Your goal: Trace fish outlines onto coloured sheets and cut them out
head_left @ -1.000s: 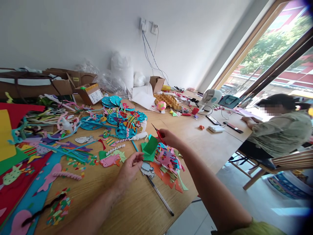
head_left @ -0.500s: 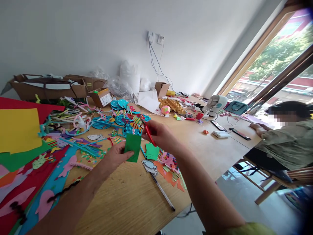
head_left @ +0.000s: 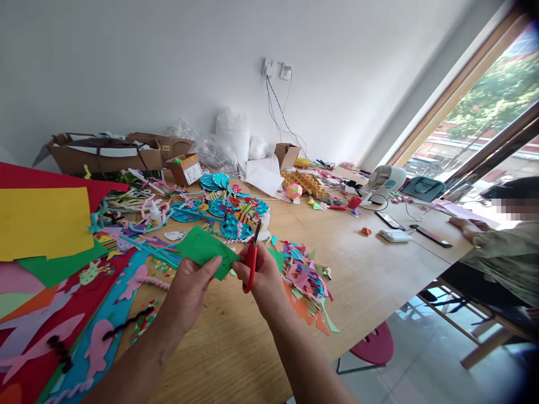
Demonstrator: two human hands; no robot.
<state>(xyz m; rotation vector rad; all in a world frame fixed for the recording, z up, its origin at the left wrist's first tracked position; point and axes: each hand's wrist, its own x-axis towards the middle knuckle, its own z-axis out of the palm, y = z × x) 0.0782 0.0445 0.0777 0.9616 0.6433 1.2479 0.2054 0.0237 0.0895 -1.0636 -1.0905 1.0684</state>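
My left hand [head_left: 189, 286] pinches a green piece of paper [head_left: 204, 248] by its lower edge, holding it up over the wooden table [head_left: 370, 275]. My right hand [head_left: 263, 278] grips red-handled scissors [head_left: 251, 259], blades pointing up, right beside the paper's right edge. Both hands are closed around what they hold. A heap of coloured paper scraps [head_left: 305, 275] lies just right of my right hand.
Large coloured sheets [head_left: 42, 224] and pipe cleaners [head_left: 135, 205] cover the table's left. Blue paper discs with fish [head_left: 236, 216] lie behind the hands. Cardboard boxes [head_left: 105, 151] line the wall. Another person [head_left: 501, 252] sits at the right; a fan [head_left: 381, 179] and phones [head_left: 429, 234] lie near them.
My left hand picked up the green paper and raised it. My right hand drew the scissors back toward me, beside the paper. The view shifted right and down.
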